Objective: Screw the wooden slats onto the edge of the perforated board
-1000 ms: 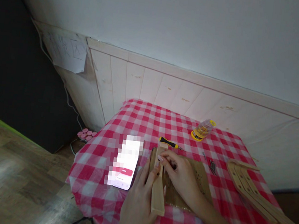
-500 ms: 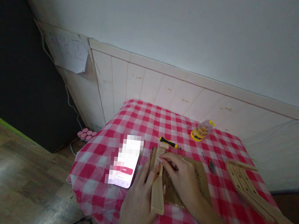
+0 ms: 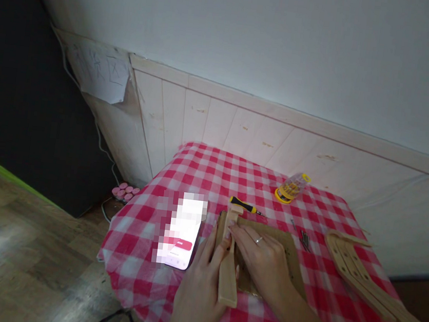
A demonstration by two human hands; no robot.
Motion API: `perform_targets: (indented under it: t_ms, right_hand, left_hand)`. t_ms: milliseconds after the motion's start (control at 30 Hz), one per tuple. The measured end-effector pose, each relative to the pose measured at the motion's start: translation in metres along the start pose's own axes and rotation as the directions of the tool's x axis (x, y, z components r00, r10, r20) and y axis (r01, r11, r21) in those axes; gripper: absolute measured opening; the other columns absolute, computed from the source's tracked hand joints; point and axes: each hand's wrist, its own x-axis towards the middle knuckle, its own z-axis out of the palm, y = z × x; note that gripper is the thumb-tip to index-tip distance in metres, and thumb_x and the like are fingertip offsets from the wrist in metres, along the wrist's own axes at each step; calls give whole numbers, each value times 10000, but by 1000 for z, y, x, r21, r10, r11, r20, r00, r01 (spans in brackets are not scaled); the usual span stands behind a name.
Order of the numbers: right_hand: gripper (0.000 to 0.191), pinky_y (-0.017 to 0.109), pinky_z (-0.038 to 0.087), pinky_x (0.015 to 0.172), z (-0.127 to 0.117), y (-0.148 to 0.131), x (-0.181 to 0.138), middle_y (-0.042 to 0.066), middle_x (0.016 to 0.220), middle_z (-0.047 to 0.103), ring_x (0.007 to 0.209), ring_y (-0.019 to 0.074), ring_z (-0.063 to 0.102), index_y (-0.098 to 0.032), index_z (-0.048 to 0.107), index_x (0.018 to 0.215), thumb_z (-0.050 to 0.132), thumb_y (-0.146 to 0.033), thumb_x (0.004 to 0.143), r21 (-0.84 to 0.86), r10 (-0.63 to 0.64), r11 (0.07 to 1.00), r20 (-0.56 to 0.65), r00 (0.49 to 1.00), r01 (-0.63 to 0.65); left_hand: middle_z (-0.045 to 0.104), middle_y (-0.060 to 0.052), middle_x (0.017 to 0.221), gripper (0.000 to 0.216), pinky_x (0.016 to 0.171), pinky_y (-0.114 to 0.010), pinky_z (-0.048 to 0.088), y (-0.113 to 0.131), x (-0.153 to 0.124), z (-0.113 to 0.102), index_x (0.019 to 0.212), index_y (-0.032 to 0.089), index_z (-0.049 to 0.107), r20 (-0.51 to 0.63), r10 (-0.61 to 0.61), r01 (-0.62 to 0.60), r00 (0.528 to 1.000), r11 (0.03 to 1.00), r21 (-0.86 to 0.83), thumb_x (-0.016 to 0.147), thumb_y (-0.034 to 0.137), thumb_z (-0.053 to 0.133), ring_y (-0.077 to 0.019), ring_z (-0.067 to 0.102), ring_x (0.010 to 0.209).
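Observation:
A pale, curved wooden piece [image 3: 228,281] lies lengthwise between my hands, its narrow end pointing away from me. My left hand [image 3: 200,288] is closed round its left side, with fingertips near the middle. From the right, my right hand [image 3: 265,257], with a ring on one finger, presses its bunched fingertips against the wood's upper part. Whatever those fingertips pinch is hidden. Beneath both hands is a flat brown sheet [image 3: 298,263] with small dark marks. Just beyond the wooden piece lies a yellow-and-black screwdriver [image 3: 244,204].
Several dark screws [image 3: 304,240] lie right of the brown sheet. Further right are several curved wooden pieces [image 3: 359,281] with holes. A lit phone [image 3: 180,255] lies at left. Near the wall stands a clear container with yellow ends [image 3: 292,188]. A red-and-white checked cloth [image 3: 221,169] covers the table.
My right hand has turned, its fingers now closer together and lower against the wood. My left hand and the wooden piece stay nearly in place; the view has shifted slightly.

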Motion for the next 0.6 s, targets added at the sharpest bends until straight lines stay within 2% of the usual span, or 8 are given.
perform_targets:
  t_ms: [100,367,500,600]
  right_hand:
    - [356,261,571,633,1,-1,0,45,872,844,677,165,792,-157,749,1095,477,44,979,-1,4,1000,27,1000,-4]
    - [342,261,521,554,3,-3,3,7,773,799,602,158,762,-170,730,1014,490,64,948,-10,45,999,51,998,-45]
    - [361,261,523,554,4,-4,4,8,768,796,588,157,758,-175,728,993,457,62,960,-19,52,998,30,998,-51]
    - [366,255,519,544,3,-4,3,11,786,807,583,152,757,-187,728,971,447,49,974,-10,55,998,31,998,-55]
  left_hand:
    - [470,-141,1658,700,1200,-510,537,0,-3,4,1638,215,342,22,-1,0,1000,1000,27,968,150,537,-298,470,1517]
    - [398,-141,1710,778,1196,-496,547,-3,-5,4,1665,245,285,47,-22,22,999,1000,3,951,163,580,-281,445,1547]
    - [491,-134,1640,607,1180,-505,566,4,-1,-2,1607,267,382,6,-33,33,999,999,-28,1020,231,533,-269,527,1490]
    - [566,-149,1561,596,1116,-530,614,9,1,-5,1573,269,416,-42,-48,47,998,998,-38,1006,316,596,-295,607,1419]
